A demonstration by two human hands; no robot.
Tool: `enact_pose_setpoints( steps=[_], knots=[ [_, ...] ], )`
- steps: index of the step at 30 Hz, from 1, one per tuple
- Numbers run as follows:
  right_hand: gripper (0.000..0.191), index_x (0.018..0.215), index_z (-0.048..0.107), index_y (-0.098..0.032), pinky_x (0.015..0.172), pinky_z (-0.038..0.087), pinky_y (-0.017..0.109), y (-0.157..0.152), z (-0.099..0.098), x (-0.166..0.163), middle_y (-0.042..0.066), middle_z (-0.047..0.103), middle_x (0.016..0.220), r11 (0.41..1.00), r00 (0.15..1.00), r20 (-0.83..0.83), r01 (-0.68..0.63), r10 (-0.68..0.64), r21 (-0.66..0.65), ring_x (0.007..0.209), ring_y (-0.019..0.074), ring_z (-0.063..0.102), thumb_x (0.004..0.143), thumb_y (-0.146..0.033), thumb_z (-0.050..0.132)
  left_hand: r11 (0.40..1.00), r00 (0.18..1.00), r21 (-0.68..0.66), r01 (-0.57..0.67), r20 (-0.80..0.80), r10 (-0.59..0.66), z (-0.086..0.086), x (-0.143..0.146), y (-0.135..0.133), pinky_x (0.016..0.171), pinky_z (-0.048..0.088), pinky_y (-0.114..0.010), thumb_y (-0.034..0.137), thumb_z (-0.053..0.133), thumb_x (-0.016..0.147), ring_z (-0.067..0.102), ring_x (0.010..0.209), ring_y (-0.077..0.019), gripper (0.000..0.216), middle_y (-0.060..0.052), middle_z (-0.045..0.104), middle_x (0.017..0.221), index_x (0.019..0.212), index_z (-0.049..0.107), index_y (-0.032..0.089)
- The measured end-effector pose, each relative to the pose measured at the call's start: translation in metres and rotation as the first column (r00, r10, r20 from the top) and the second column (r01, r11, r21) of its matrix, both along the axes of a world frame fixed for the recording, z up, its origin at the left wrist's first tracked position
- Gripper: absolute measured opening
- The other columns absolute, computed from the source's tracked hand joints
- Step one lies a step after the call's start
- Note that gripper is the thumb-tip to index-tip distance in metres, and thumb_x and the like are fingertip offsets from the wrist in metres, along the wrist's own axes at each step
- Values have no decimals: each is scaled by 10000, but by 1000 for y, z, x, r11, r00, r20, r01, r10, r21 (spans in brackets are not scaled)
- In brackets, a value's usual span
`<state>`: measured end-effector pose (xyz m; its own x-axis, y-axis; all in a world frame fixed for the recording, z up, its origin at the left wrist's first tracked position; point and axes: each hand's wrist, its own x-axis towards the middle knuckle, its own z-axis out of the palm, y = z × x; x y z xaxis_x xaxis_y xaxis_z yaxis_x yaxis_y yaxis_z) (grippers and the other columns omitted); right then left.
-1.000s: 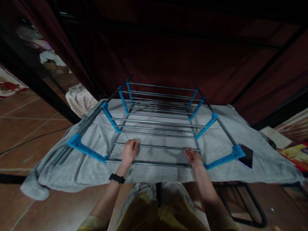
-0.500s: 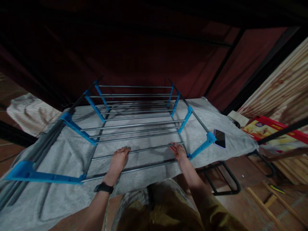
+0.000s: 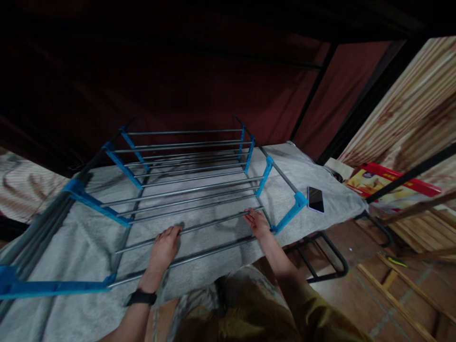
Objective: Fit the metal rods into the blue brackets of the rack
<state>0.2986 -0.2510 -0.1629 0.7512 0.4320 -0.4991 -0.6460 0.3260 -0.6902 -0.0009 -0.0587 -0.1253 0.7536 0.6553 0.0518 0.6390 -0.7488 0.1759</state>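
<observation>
A rack of grey metal tubes (image 3: 185, 192) with blue plastic brackets (image 3: 85, 202) lies on a grey blanket (image 3: 210, 247). Across its near section runs a loose-looking metal rod (image 3: 213, 223), between the front tube and the tubes behind. My left hand (image 3: 164, 247), below a dark wristband, is closed around this rod left of its middle. Near the rod's right end, my right hand (image 3: 257, 223) grips it with the fingers. That end lies close to the near right blue bracket (image 3: 290, 213), apart from it.
A phone (image 3: 315, 199) lies on the blanket to the right. Beyond it are a red and yellow box (image 3: 388, 183) and a dark bed frame (image 3: 320, 256). Wooden pieces (image 3: 395, 289) rest on the tiled floor. Spare grey tubes (image 3: 46, 237) lie along the left side.
The view has turned slightly right, so the rack appears further left. Both hands stay on the rod, whose position in the rack looks about the same.
</observation>
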Motion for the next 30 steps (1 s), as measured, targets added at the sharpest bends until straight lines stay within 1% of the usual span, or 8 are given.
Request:
enact_pose_setpoints(
  steps=[6,12,17,20,24,30],
  knots=[
    [150,694,606,-225,713,611,291,3,-2,2,-9,739,710,1000,1000,-16,8,-8,-13,657,130,690,821,-148,629,999,999,27,28,-45,-27,-4,1,4,946,493,-363,153,402,950,681,1044,-254,351,-134,706,1158,1175,672,150],
    [149,719,592,-228,680,599,278,8,-2,9,-25,737,722,999,1000,-8,19,-19,-29,612,118,664,795,-102,619,997,994,51,61,-98,-56,-3,12,3,968,484,-390,158,347,978,677,1049,-264,402,-141,706,1164,1225,664,140],
    [179,695,541,-241,658,600,291,12,-4,11,-29,708,669,998,1000,0,31,-31,-48,587,133,646,785,-140,658,996,993,54,66,-99,-61,-10,16,5,1000,479,-393,134,377,954,664,1107,-261,397,-150,708,1203,1212,678,148],
    [179,705,537,-243,671,604,298,13,-4,12,-18,714,692,998,1000,3,28,-28,-51,608,138,653,790,-159,670,995,994,62,78,-86,-72,-13,17,7,1004,486,-396,126,394,944,664,1111,-257,394,-156,708,1217,1215,679,149],
    [178,697,543,-234,699,612,318,12,-4,14,13,725,727,999,1000,3,7,-7,-49,647,149,672,802,-175,673,990,991,118,82,-117,-69,-14,20,4,1012,485,-413,108,381,949,655,1120,-270,411,-172,700,1230,1241,669,130],
    [232,671,515,-233,663,604,296,12,-4,13,21,719,732,999,1000,4,-7,7,-51,649,146,675,803,-146,685,971,981,215,106,-182,-67,-13,20,-5,978,490,-443,53,329,946,625,1139,-290,469,-163,684,1244,1283,643,140]
  ],
)
